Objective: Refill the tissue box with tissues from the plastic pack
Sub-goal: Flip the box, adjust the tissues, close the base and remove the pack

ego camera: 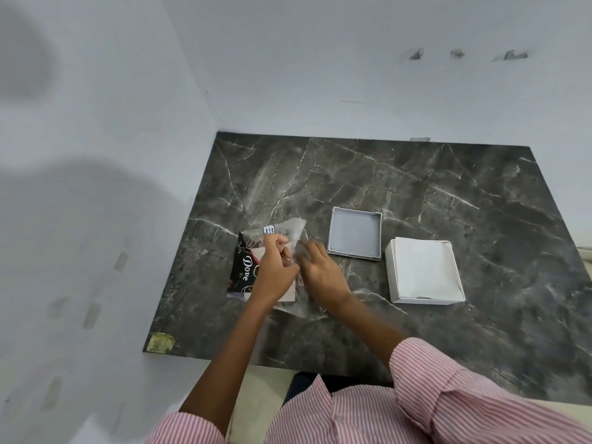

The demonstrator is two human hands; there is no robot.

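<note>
The person sits at the dark marble table with both hands on the plastic pack, which lies flat near the left of the table, its black printed side toward the wall and its clear film bunched up at the far end. The left hand has thumb and fingers curled together, pinching that loose film and lifting it, which to me looks like a way to hold the mouth of the pack open or taut. The right hand is at the film just beside it, but it is blurred, and I cannot tell whether its fingers pinch the plastic or only rest against it. Well to the right stands the white tissue box, open at the top, with a white stack of tissues already lying in it. Its lid rests upside down between box and pack, out of the way yet within reach for closing. Something pale shows through the pack; whether tissues remain inside, I cannot say.
</note>
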